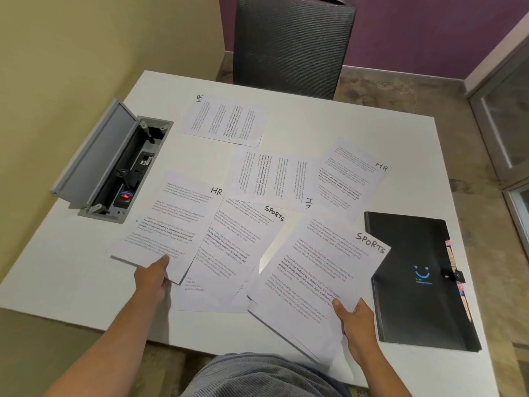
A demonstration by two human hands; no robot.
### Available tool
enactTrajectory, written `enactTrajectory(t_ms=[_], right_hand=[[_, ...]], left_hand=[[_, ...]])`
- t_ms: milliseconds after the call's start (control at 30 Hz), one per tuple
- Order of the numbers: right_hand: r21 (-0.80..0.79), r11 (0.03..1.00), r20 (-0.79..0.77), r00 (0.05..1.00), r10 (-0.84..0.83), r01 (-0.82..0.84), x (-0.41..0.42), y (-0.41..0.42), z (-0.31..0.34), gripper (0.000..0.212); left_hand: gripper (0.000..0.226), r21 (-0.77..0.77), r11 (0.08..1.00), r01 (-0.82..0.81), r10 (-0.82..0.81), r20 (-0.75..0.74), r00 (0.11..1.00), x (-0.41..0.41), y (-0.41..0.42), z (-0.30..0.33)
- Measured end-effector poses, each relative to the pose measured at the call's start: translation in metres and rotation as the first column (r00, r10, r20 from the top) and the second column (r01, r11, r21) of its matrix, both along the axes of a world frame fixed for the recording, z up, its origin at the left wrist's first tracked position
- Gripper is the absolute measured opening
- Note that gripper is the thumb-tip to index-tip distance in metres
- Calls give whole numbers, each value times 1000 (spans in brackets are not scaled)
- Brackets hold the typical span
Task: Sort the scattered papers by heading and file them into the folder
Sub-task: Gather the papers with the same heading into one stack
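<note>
- Right hand [356,325] grips a SPORTS stack [315,282]; left hand [151,277] pinches an HR sheet [169,222].
- Sorting underway; next, gather loose HR pages, twelve o'clock.
- Folder [415,270] lies closed, three o'clock on the table [71,253].

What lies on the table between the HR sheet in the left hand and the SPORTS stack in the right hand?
In the head view, a loose SPORTS sheet lies between the HR sheet and the SPORTS stack, partly tucked under both.

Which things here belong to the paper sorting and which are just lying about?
Part of the job: HR papers, SPORTS papers, black folder, left hand, right hand.

Just there: open cable box, chair.
</note>
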State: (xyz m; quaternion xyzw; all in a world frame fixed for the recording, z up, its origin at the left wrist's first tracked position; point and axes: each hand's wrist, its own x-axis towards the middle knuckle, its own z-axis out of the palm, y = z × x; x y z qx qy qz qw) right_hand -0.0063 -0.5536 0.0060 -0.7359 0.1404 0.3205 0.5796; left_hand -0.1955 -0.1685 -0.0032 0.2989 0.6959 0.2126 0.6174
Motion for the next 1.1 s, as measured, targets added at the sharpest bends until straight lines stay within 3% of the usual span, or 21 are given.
enactTrajectory(t_ms=[67, 133, 233, 333, 400, 467, 533, 667, 833, 1100], right_hand=[[-2, 1000, 4, 1000, 6, -6, 0, 1, 0, 38], [-2, 1000, 9, 1000, 13, -13, 1, 1, 0, 38], [-3, 1000, 9, 1000, 11, -11, 2, 0, 0, 38], [-4, 1000, 10, 1000, 1, -1, 2, 1, -2, 38], [-7, 1000, 7, 1000, -8, 8, 1, 1, -3, 38], [-12, 1000, 9, 1000, 0, 1, -1, 1, -3, 38], [-16, 1000, 12, 1000, 11, -11, -2, 0, -3, 39], [-38, 999, 13, 999, 29, -29, -5, -2, -1, 41], [-45, 998, 15, 999, 33, -33, -9, -4, -1, 42], [-80, 996, 14, 999, 51, -50, -17, -6, 0, 39]], left_hand=[[40, 10, 1000, 4, -3, -77, 997, 4, 5, -3], [56, 32, 998, 50, -41, -255, 966, 7, 9, -3], [87, 114, 974, 198, -105, -548, 830, 13, -1, 1], [103, 265, 842, 469, -171, -694, 699, 17, -37, 6], [93, 300, 639, 708, -328, -727, 604, 17, -60, 0], [80, 300, 292, 908, -496, -764, 412, 13, -77, -11], [79, 279, 9, 960, -585, -778, 232, 7, -86, -22], [89, 175, -209, 962, -621, -783, 8, -1, -96, -32], [91, 4, -288, 958, -576, -800, -170, 2, -103, -34], [63, -55, -340, 939, -499, -836, -229, 7, -109, -34]])
